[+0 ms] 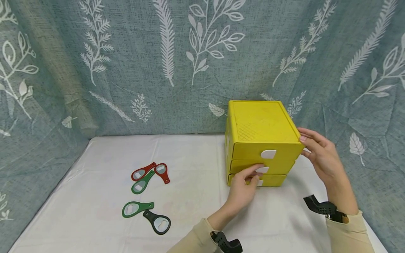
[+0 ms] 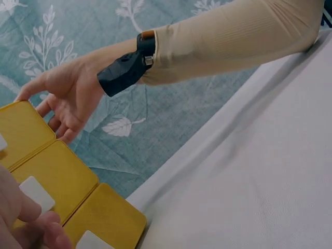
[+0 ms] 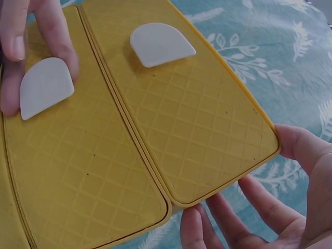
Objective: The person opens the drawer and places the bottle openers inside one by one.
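Note:
A yellow three-drawer box [image 1: 265, 123] stands on the right part of the white-covered table, each drawer front bearing a white tab handle. My left hand [image 1: 242, 192] pinches the middle drawer's handle [image 3: 46, 88] between thumb and fingers. The middle drawer front [image 3: 88, 161] sits about level with the top one [image 3: 202, 119]. My right hand [image 1: 326, 160] steadies the box's right side, thumb at the top front corner and fingers spread along the side wall. Part of the bottom drawer [image 1: 273, 180] is hidden behind the left hand.
Left on the table lie several bottle openers: a red one [image 1: 138, 174], another red one [image 1: 161, 169], a green one [image 1: 139, 187], a second green one [image 1: 130, 209] and a black one [image 1: 161, 225]. A patterned blue-green curtain [image 1: 177, 105] hangs behind the table [image 1: 196, 154].

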The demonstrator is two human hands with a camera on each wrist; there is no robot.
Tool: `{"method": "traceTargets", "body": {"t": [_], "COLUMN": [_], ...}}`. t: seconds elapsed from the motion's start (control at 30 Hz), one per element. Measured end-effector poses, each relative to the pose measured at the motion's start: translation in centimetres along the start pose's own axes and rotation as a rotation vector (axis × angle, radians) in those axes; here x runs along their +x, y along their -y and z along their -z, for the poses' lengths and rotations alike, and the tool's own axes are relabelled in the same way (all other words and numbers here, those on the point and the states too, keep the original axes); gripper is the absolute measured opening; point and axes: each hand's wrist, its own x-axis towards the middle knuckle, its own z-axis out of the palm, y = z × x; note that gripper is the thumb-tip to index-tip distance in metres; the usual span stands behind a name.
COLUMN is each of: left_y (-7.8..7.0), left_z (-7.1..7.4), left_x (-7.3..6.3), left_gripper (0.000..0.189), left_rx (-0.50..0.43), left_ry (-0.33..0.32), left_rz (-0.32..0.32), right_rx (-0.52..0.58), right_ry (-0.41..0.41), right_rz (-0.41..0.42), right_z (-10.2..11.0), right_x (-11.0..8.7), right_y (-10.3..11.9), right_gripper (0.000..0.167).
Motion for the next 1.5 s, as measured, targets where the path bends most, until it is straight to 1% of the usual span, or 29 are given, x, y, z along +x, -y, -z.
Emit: {"method": "traceTargets", "body": {"t": [0.1,0.23,0.4,0.47,0.53,0.63,0.93,1.1,1.27,1.4,1.5], "left_y": [0.1,0.3,0.7,0.8,0.8,0.8,0.8,0.6,0.4,0.4,0.2], "left_z": [0.0,-0.3,-0.9,-1.1,-1.3,-1.5,-1.6,-1.6,-1.6,-1.5,-1.4], "left_x": [0.0,-0.1,-0.4,-0.6,-0.7,-0.8,-0.9,-1.0,-1.3,-1.4,-1.7], "left_gripper": [0.032,0.030,0.025,0.022,0.021,0.020,0.016,0.015,0.015,0.014,0.015], "left_rx": [0.004,-0.023,-0.094,-0.127,-0.140,-0.160,-0.176,-0.163,-0.165,-0.160,-0.166], "left_ry": [-0.017,-0.034,-0.090,-0.114,-0.134,-0.148,-0.153,-0.163,-0.159,-0.146,-0.124], "left_rz": [0.003,0.033,0.069,0.074,0.078,0.080,0.049,0.067,0.082,0.088,0.104], "right_rx": [-0.004,-0.013,-0.004,0.001,0.002,0.004,0.002,0.022,0.012,-0.013,-0.015], "right_ry": [-0.003,-0.012,-0.012,-0.011,-0.007,-0.002,0.004,0.019,0.008,0.006,0.024], "right_rz": [-0.002,-0.005,-0.014,-0.017,-0.014,-0.010,-0.005,0.002,-0.003,-0.005,-0.001], "right_z": [0.0,0.0,0.1,0.1,0.1,0.1,0.0,0.0,-0.1,-0.1,0.0], "right_x": [0.0,0.0,0.0,0.0,0.0,0.0,0.0,0.1,0.1,0.1,0.1], "right_y": [0.0,0.1,0.1,0.0,0.0,-0.1,0.1,0.1,0.0,0.0,0.0], "right_gripper": [0.038,0.038,0.037,0.037,0.037,0.037,0.038,0.037,0.037,0.038,0.038]}}
